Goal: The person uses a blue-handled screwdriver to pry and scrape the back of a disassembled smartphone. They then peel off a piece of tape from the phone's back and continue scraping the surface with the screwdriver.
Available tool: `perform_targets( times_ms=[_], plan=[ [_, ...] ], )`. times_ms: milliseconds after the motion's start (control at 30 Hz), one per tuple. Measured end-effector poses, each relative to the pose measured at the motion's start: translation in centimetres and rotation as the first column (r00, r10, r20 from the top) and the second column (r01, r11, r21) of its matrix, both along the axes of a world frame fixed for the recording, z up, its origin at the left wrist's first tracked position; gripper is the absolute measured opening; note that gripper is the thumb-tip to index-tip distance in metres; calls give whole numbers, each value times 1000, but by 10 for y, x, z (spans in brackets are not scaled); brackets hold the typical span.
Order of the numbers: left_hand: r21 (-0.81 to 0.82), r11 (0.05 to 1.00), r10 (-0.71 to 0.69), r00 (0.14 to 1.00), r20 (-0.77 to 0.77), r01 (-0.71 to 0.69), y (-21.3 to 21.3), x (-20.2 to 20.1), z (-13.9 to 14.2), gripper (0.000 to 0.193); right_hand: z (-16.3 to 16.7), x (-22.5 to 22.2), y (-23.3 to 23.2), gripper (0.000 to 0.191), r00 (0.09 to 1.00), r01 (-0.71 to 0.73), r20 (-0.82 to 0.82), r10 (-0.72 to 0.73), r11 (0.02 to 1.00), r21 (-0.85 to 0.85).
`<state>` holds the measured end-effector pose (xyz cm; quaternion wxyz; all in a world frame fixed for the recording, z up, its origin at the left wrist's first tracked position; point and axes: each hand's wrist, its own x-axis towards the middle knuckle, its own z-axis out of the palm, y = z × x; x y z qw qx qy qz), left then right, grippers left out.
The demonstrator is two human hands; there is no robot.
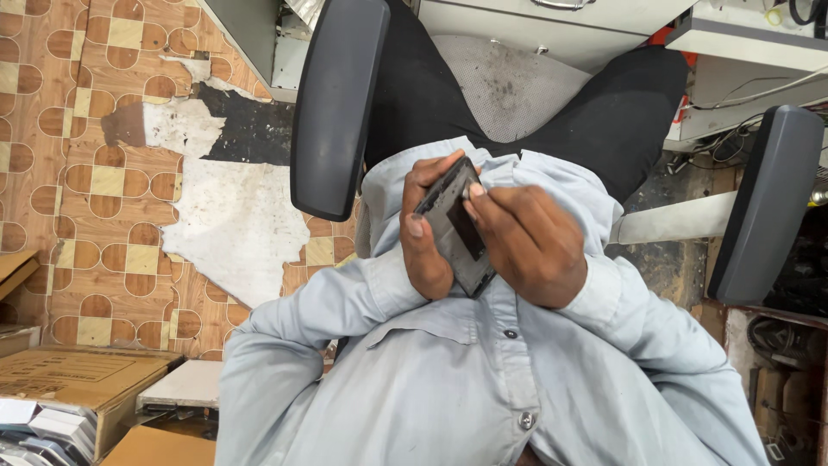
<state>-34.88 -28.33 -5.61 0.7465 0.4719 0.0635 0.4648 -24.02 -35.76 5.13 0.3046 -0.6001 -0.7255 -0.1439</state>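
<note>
Both hands share the grip: left hand (424, 233) cradles a flat dark rectangular panel (455, 226) along its edge, fingers curled shut around it; right hand (528, 242) closes over the other side, thumb tip pressed to the panel's upper corner. Panel sits tilted, held against the chest above the lap. Matte grey face, darker rectangular recess. Pale blue button shirt (483, 380), creased. Smooth grey chair armrests (335, 103) flank. Patterned vinyl floor (95, 198), worn through in patches. Cardboard boxes (78, 380) lower left.
</note>
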Motion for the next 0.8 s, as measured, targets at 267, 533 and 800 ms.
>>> perform_targets(
  times_ms=[267, 533, 800],
  plan=[
    [23, 1000, 10, 999, -31, -9, -2, 0, -1, 85, 1, 1, -1, 24, 992, -30, 119, 30, 1000, 4],
    [111, 994, 39, 991, -126, -25, 4, -1, 3, 85, 2, -1, 5, 24, 998, 48, 41, -48, 999, -6],
    [-93, 996, 13, 998, 62, -7, -2, 4, 1, 82, 3, -2, 3, 24, 999, 32, 39, -33, 999, 5]
  ],
)
